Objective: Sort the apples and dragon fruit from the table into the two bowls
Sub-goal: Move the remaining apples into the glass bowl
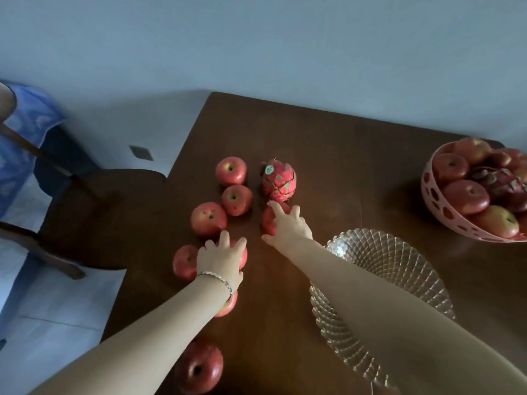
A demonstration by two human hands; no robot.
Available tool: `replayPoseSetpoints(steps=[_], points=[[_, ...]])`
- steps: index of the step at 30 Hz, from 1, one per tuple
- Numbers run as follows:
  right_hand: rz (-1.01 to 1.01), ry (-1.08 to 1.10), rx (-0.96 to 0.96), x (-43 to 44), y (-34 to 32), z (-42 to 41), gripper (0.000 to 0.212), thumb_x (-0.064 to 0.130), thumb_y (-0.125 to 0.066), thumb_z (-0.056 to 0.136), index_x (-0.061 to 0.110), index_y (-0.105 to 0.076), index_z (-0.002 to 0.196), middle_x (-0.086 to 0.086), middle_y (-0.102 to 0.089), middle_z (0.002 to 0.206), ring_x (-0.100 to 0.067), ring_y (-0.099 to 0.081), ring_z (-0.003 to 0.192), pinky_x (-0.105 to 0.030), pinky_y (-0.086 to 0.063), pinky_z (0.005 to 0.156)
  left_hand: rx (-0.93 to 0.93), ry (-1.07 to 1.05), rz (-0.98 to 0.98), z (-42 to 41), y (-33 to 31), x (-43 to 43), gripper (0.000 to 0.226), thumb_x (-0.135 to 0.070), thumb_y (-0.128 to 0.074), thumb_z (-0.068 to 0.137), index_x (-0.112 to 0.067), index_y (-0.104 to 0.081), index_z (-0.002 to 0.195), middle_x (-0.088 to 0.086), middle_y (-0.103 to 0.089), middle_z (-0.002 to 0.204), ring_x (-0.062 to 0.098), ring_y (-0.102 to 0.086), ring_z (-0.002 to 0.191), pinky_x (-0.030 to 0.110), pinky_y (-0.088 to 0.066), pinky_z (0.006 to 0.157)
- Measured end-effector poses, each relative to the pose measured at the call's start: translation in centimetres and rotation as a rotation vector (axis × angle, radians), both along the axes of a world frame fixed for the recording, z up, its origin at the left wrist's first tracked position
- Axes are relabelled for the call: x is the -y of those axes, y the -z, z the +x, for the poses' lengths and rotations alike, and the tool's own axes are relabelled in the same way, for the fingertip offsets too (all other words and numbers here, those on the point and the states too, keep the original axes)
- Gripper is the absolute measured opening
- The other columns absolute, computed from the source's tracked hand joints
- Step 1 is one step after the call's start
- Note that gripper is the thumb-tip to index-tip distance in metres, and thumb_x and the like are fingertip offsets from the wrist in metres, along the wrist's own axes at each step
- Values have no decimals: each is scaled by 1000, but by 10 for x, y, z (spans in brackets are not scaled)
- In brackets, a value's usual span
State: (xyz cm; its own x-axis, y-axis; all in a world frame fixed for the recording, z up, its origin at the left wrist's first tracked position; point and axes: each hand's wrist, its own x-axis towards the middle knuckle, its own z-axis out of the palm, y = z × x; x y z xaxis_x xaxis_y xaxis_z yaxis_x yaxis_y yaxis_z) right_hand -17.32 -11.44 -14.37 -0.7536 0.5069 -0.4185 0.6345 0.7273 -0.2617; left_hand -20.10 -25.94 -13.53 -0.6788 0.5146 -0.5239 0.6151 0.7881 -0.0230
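Apples (231, 170) loose on table (342, 166): eight; dragon fruit (279, 181): one.

- The left hand (221, 259) lies on top of a red apple (242, 256) near the left edge of the brown table (342, 155).
- The right hand (288, 223) wraps round another apple (268, 220), just in front of a pink dragon fruit (279, 181).
- The right arm crosses over a clear glass bowl (399, 266).
- A pink bowl (436, 206) full of fruit sits at the far right corner.

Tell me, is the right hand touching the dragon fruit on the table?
Apart. The head view shows the right hand resting on an apple, with its fingertips stopping short of the dragon fruit.
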Motion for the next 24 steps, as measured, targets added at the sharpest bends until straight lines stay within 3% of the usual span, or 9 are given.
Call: replayPoseSetpoints(steps=[5, 8, 11, 17, 24], points=[[-111, 124, -191, -2, 9, 12, 62, 29, -67, 80, 34, -33, 132, -12, -37, 117, -35, -55, 103, -40, -50, 83, -12, 12, 12, -1, 6, -1, 67, -32, -55, 90, -32, -16, 144, 12, -21, 150, 34, -41, 120, 37, -40, 96], [-267, 256, -378, -14, -5, 39, 62, 31, -73, 74, 36, -37, 124, -4, -35, 112, -22, -55, 88, -29, -50, 76, -40, -1, 53, 4, 0, -4, 66, -35, -55, 88, -33, -18, 143, 10, -24, 148, 33, -43, 117, 36, -41, 94], [-315, 354, -532, -36, -28, 90, 72, 27, -79, 67, 36, -37, 125, 1, -34, 115, -11, -44, 95, -22, -39, 83, -99, -22, 231, 16, -11, -13, 66, -42, -58, 83, -35, -26, 140, 4, -31, 143, 30, -45, 113, 34, -43, 90], [-310, 463, -294, -78, -27, 198, 78, 25, -84, 61, 30, -40, 126, -2, -43, 121, -20, -47, 111, -36, -47, 94, -39, -18, 529, 63, -36, -48, 71, -45, -68, 71, -34, -36, 134, -4, -41, 135, 25, -48, 106, 34, -46, 84], [-393, 378, -268, -80, 10, 235, 82, 24, -83, 62, 25, -34, 128, 0, -48, 119, -17, -54, 108, -35, -49, 97, -10, -21, 600, 114, -48, -76, 71, -41, -70, 70, -35, -38, 133, -7, -40, 137, 23, -47, 109, 33, -47, 82]])
